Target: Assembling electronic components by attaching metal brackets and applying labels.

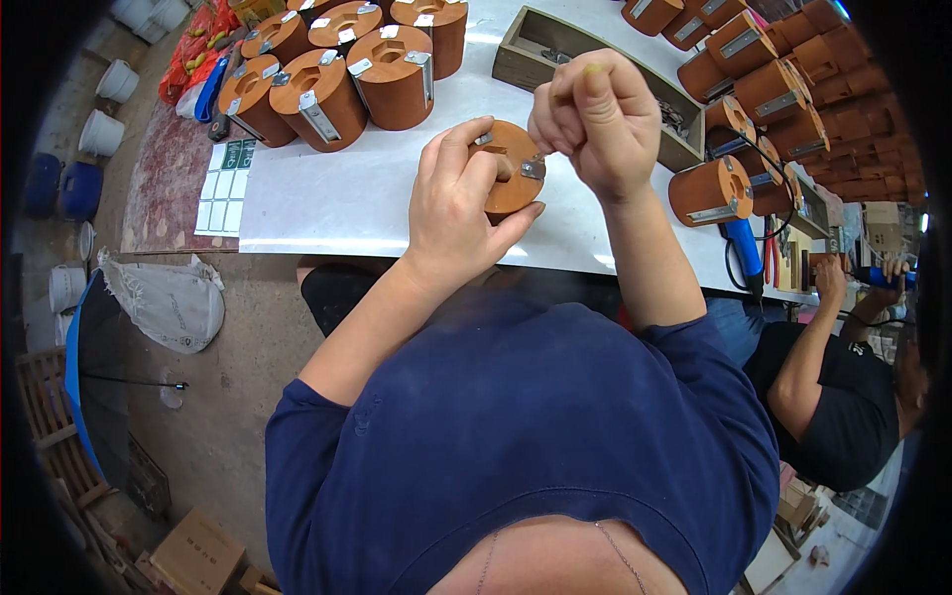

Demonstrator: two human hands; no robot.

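My left hand (446,213) is wrapped round an orange-brown cylindrical block (516,147), its thumb along the near side and its fingers over the top face. A small metal plate (533,170) shows at the right of that face. Just right of the block my right hand (607,124) is raised with its fingers curled in a pinch; whatever they hold, if anything, is too small to make out. Behind it stands a long wooden box (684,151) with small metal parts (557,57) inside.
Several finished-looking cylinders (395,84) with metal strips crowd the table's far left. More cylinders (773,89) are stacked at the right, near a blue power tool (744,248) with a black cable. A co-worker (833,387) sits at the right. A printed sheet (226,188) lies at the left edge.
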